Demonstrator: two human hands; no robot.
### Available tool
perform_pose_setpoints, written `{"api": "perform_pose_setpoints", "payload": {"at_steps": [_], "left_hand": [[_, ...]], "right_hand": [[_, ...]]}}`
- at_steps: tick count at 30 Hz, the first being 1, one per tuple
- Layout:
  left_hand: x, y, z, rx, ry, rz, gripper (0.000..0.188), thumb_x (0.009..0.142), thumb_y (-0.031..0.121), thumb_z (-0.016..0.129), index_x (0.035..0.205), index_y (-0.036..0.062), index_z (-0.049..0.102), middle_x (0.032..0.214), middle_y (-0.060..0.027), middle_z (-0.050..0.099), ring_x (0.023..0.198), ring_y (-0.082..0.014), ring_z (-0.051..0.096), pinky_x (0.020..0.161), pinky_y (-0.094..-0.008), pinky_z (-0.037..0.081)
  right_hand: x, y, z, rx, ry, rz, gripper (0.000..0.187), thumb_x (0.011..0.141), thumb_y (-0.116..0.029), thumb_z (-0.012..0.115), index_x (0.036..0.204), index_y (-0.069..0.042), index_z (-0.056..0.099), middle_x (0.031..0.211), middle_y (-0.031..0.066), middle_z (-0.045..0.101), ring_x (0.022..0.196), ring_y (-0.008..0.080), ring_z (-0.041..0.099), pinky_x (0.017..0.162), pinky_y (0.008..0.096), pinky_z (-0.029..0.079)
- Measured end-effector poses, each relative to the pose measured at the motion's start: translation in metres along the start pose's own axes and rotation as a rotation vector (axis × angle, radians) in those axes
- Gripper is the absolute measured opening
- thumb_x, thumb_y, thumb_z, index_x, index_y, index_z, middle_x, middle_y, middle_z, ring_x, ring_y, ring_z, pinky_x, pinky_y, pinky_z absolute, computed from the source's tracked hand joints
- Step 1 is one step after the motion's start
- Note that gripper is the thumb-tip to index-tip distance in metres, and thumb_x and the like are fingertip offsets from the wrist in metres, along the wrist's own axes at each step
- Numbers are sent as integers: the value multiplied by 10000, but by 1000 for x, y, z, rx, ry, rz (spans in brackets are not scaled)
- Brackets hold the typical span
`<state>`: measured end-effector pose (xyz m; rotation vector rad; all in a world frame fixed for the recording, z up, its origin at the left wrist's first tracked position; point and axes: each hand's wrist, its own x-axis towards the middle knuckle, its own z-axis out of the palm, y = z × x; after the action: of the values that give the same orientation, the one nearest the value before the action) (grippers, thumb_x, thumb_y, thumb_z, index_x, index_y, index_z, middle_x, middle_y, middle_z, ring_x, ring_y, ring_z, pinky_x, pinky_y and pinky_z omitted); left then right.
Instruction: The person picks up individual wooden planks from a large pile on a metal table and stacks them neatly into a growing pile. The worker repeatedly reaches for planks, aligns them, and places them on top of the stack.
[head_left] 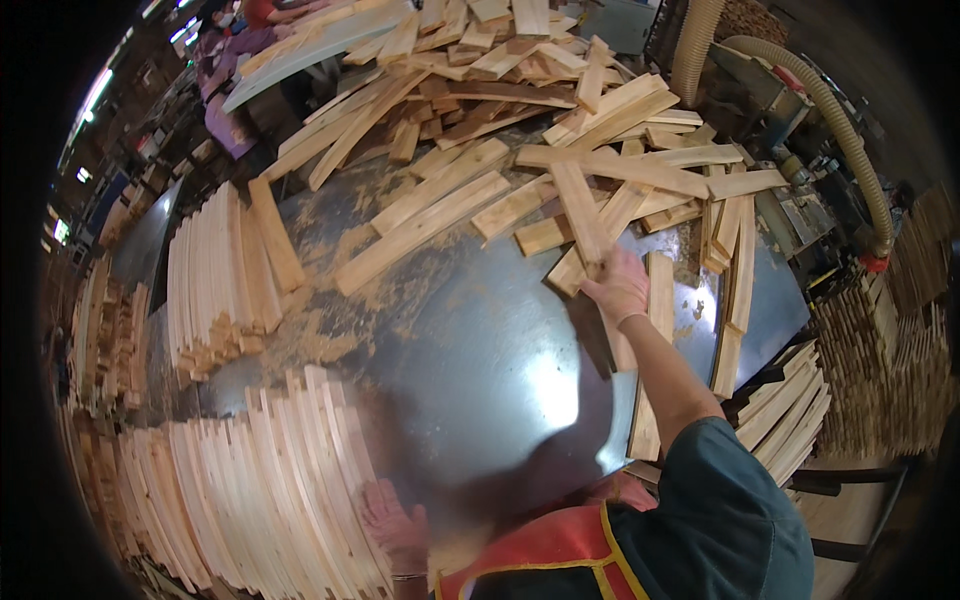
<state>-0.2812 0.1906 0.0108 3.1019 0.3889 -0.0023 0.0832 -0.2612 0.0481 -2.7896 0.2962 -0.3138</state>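
At the right of the metal table point(470, 400), my right hand point(618, 287) has its fingers closed on a wooden board point(580, 210) that slants toward me. Another long board point(650, 380) lies just right of that hand. My left hand point(393, 517) rests low on the left, fingers stretched and thumb apart. It touches the right side of a row of light boards point(230, 490) standing closely side by side. Ahead of my right hand, several loose boards point(640, 175) cross over one another.
A tall heap of boards point(490, 90) covers the far side. A second upright row point(215, 270) stands at left, with sawdust point(330, 310) beside it. A ribbed hose point(850, 130) and stacked wood point(880, 370) are at right. A person in purple point(230, 100) stands far left.
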Motion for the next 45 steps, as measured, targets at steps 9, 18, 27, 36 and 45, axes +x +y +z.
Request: {"api": "perform_pose_setpoints", "payload": {"at_steps": [9, 18, 27, 36, 45], "left_hand": [[108, 179, -8, -414, -181, 241, 978, 793, 535, 827, 1563, 64, 452, 1551, -174, 457, 1475, -400, 404, 1190, -590, 347], [192, 201, 5, 25, -256, 150, 1106, 725, 622, 852, 1600, 115, 406, 1494, -153, 526, 1354, -360, 510, 1091, -541, 407], [137, 154, -5, -1032, -665, -187, 877, 805, 442, 829, 1532, 69, 510, 1477, -214, 571, 1359, -432, 531, 1147, -551, 408], [-1, 114, 1, -1374, -615, -387, 697, 850, 277, 836, 1455, 38, 586, 972, -121, 712, 1009, -183, 689, 899, -367, 549], [-82, 1, -22, -488, -81, -35, 671, 907, 509, 687, 1423, 81, 648, 1273, -171, 706, 1195, -335, 682, 1006, -477, 564]], "right_hand": [[-67, -28, 5, 488, -782, 4, 950, 848, -527, 779, 1596, -71, 410, 1302, 269, 696, 1231, 414, 673, 1098, 446, 509], [204, 35, -12, -210, -333, -50, 785, 818, -482, 796, 1430, -60, 546, 1410, 200, 606, 1365, 394, 533, 1149, 476, 424], [64, -2, -14, 642, -377, 90, 650, 744, -333, 821, 1287, -49, 604, 1171, 239, 710, 1072, 386, 708, 943, 431, 565], [-223, -98, 64, 720, -1137, -241, 1098, 927, -623, 725, 1627, 89, 267, 1496, 337, 560, 1416, 378, 556, 1178, 436, 433], [-293, -245, 72, 536, -1255, -370, 1005, 917, -467, 687, 1523, 197, 237, 1168, 388, 699, 1045, 423, 737, 945, 525, 555]]}}
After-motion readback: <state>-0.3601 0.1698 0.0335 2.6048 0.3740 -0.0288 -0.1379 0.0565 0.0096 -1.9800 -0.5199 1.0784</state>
